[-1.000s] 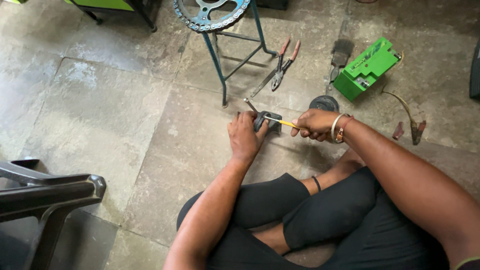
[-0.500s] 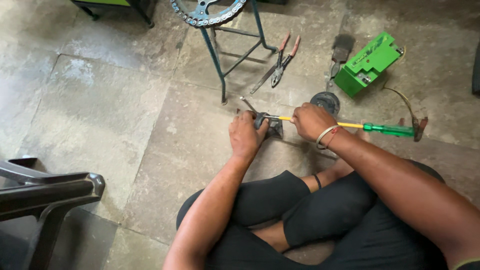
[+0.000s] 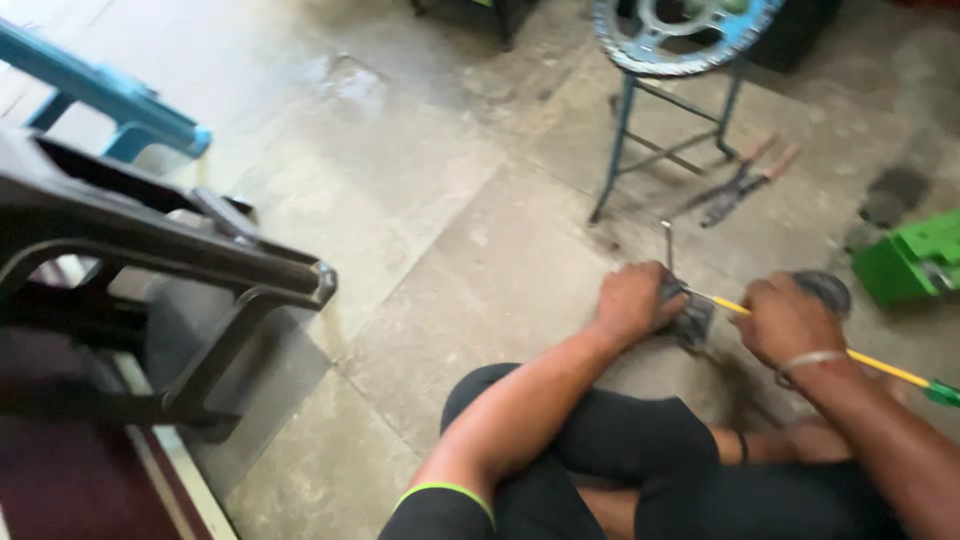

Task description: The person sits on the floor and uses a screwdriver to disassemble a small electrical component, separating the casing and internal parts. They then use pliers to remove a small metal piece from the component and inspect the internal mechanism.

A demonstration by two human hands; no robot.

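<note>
1. The left hand (image 3: 632, 300) is curled shut around a small grey metal part (image 3: 693, 320) and presses it down on the stone floor (image 3: 420, 250), just in front of the crossed legs.
2. The right hand (image 3: 785, 320) is closed in a fist around the yellow shaft of a screwdriver (image 3: 880, 365), whose tip meets the part and whose green handle runs off to the right.
3. The part looks hard, stiff and compact, probably fairly heavy for its size; blur hides its finer shape.
4. It would likely slide on the stone, so a firm grip on its body, clear of the tip, suits it.
5. Nearby stand a blue metal stool (image 3: 625, 150) carrying a toothed sprocket (image 3: 680, 25), with pliers (image 3: 740, 185) and a green box (image 3: 915, 262) on the floor.
</note>
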